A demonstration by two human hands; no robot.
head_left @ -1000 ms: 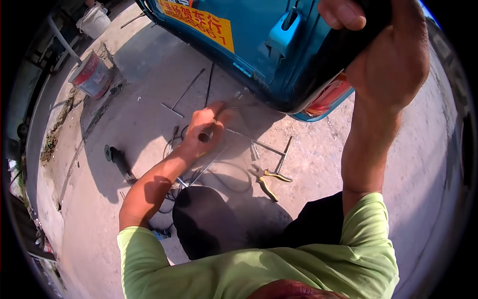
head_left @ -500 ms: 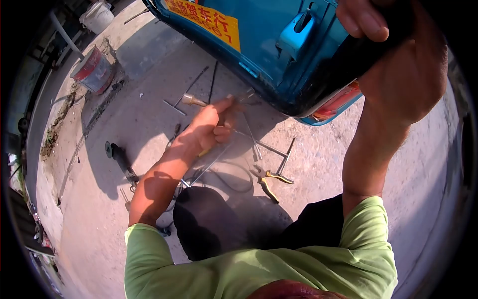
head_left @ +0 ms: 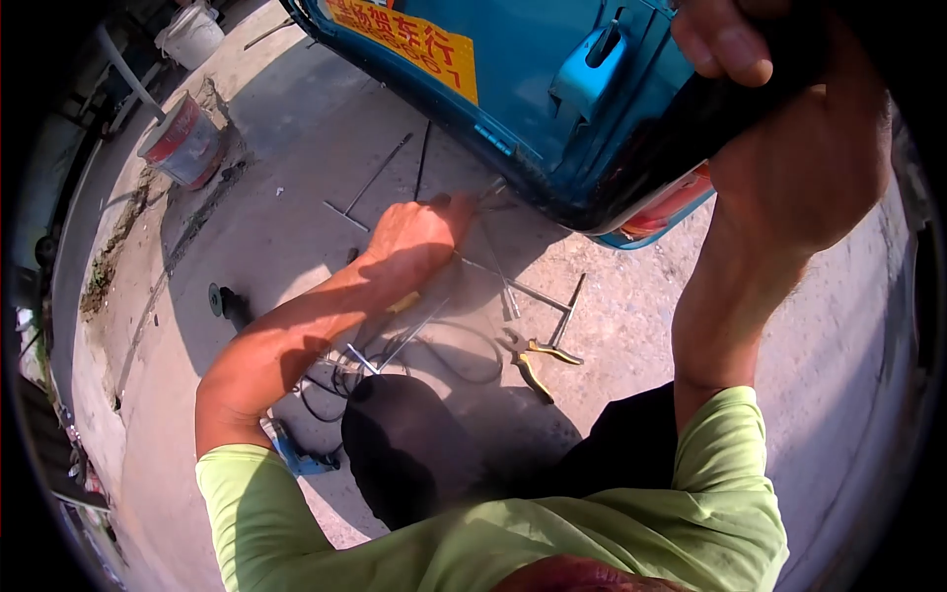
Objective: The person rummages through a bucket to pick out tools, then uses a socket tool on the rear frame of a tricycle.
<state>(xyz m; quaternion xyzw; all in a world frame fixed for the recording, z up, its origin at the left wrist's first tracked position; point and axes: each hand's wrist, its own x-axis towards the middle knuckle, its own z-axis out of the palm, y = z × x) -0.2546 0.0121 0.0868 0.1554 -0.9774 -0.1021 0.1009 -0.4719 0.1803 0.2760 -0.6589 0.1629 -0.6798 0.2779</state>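
Observation:
My right hand is closed around the dark edge of a teal vehicle body panel, its fingertips showing over the edge. Low beside the panel's near rim, my left hand reaches across with curled fingers. The back of that hand hides most of what it grips. A small greyish piece shows just past its fingers; I cannot tell whether it is held. Around this hand lie T-handle wrenches, one to the left and another to the right. Yellow-and-black pliers lie opened on the concrete.
A black angle grinder lies left of my forearm. Cables and a blue tool are near my knee. A red-and-white bucket stands at upper left, with a white bucket behind it.
My left hand has turned over, and its elbow has swung out to the left. The amber-handled tool seen at that hand is now hidden. My right hand keeps its hold.

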